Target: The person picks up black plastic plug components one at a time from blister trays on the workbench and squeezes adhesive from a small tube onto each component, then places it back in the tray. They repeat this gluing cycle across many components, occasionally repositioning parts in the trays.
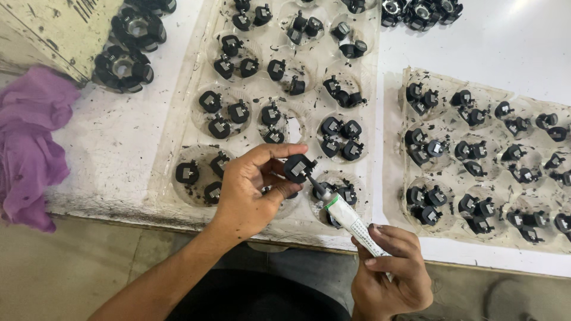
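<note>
Black plastic part (298, 167) sits pinched between the thumb and fingertips of my left hand (253, 190), held up just above the near edge of the clear blister tray (178, 128) on the white bench (119, 142). My right hand (389, 270) is closed around the lower end of a small white tube (345, 215), and its dark nozzle is angled up and left until the tip touches, or very nearly touches, the underside of the part; I cannot tell whether anything is coming out. I judge the step in hand to be dabbing the tube's contents onto this one piece. The next move, as I read it, calls for a steady tip and a light squeeze, with the part kept from turning in the pinch. My left forearm comes in from the lower left, wrist bent, palm facing right, thumb on top. My right wrist is low at the bench edge, fingers curled, knuckles toward me. Around them the tray pockets hold like parts in groups of three, a second tray (476, 172) lies to the right, and a purple cloth (27, 142) is bunched at the far left.
</note>
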The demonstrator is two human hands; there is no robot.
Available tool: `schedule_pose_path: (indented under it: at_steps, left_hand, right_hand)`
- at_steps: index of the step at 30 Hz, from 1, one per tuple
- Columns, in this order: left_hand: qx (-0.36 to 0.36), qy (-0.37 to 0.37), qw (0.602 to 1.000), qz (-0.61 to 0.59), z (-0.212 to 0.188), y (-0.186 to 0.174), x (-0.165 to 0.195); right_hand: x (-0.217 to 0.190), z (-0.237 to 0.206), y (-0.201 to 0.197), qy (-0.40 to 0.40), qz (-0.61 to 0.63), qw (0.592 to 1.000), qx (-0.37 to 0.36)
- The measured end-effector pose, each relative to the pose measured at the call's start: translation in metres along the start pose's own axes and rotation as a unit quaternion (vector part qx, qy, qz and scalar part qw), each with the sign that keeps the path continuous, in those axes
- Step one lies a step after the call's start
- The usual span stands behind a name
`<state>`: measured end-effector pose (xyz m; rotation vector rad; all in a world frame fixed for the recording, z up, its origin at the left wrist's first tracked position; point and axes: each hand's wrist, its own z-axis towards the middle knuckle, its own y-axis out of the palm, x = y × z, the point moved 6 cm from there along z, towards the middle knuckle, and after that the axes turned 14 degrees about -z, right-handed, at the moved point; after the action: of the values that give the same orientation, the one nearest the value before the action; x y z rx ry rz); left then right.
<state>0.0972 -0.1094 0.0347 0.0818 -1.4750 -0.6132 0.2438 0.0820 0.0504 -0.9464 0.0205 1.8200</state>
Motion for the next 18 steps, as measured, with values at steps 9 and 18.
schedule_pose_path:
  at_steps: [9,18]
  left_hand:
    - [-0.018,-0.005,1.000,0.010,-0.002,0.002,0.000]
    - [-0.019,-0.041,0.999,-0.019,-0.001,0.004,-0.007]
  right_hand:
    - [-0.011,0.006,-0.001,-0.108,-0.045,0.993,0.012]
    - [-0.009,0.006,-0.004,-0.101,-0.054,0.993,0.005]
